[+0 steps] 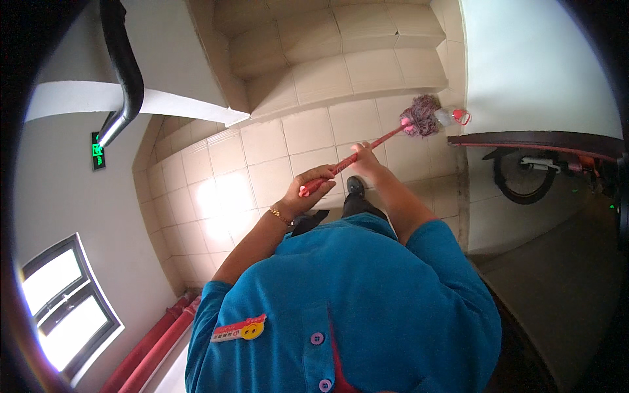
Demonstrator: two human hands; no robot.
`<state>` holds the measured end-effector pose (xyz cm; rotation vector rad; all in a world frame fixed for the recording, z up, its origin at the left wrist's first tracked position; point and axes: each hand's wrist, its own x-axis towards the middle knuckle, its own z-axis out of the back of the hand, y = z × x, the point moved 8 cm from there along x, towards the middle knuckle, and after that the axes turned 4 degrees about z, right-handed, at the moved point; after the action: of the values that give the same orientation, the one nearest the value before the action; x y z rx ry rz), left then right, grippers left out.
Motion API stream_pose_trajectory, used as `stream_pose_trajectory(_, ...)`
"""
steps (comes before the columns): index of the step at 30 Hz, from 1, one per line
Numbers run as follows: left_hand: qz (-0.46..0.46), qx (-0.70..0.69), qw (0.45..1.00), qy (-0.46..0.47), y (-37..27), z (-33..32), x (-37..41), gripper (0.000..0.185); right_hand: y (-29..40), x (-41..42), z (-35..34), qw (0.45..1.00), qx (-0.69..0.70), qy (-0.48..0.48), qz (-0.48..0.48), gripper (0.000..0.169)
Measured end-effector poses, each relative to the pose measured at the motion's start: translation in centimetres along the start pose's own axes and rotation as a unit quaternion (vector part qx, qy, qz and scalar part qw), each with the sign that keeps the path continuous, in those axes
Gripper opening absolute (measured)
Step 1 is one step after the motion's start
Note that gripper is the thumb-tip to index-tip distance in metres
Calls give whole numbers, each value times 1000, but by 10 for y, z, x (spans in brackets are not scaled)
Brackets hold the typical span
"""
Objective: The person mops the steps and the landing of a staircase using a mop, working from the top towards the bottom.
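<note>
A string mop with a red handle (388, 136) slants across in front of me. Its grey-purple strand head (423, 115) rests on the tiled floor near the lowest stair, at the wall corner. My left hand (312, 185), with a beaded bracelet at the wrist, is around the handle's upper end. Further down the shaft, my right hand (366, 159) grips it. Beside the mop head, apparently touching it, is a clear plastic bottle (444, 117) with a red top and loop.
Tiled stairs (319, 78) rise ahead, with a dark handrail (123, 78) at the left. To the right, a doorway shows a bicycle wheel (523, 177) beyond a dark red door edge (535, 139). Red rolls (162, 339) lie behind at left, near a window (69, 304).
</note>
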<state>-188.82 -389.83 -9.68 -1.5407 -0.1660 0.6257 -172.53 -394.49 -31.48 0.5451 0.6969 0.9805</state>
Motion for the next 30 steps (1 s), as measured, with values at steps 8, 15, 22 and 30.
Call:
stream_pose_trajectory(8,-14,73,993,-90,4,132,-110,19,153,30,-121,983,-8,59,176,20)
stream_pose_trajectory(15,-16,192,956,-222,-20,224,-281,19,324,-16,-307,897,-44,222,379,20)
stream_pose_trajectory(22,-52,190,923,-331,-50,231,-367,14,454,-94,-313,856,-150,296,396,29)
stream_pose_trajectory(30,-4,93,907,-411,-30,231,-379,23,430,-108,-310,846,-4,274,457,23)
